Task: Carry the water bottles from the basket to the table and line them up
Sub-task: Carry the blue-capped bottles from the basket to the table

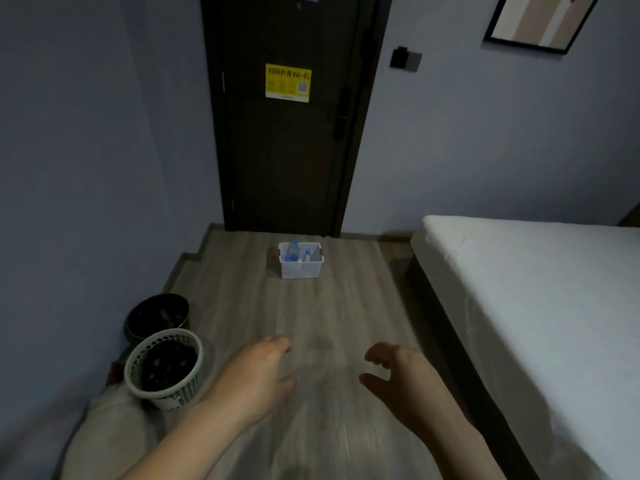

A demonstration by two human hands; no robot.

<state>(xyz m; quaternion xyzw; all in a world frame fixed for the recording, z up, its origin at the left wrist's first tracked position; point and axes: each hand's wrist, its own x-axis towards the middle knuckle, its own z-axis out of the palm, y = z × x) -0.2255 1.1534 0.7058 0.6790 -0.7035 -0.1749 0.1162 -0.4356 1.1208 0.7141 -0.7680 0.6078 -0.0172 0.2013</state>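
both hands, left point(258, 374) and right point(403, 379), hang loose and empty, well apart from the basket point(300, 268) of bottles point(294, 250) by the door point(287, 133).

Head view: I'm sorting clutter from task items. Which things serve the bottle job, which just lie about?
Job: white basket, water bottles in it, left hand, right hand, both empty.
Lying about: dark bin, white mesh bin, bed, door, Wi-Fi sticker.
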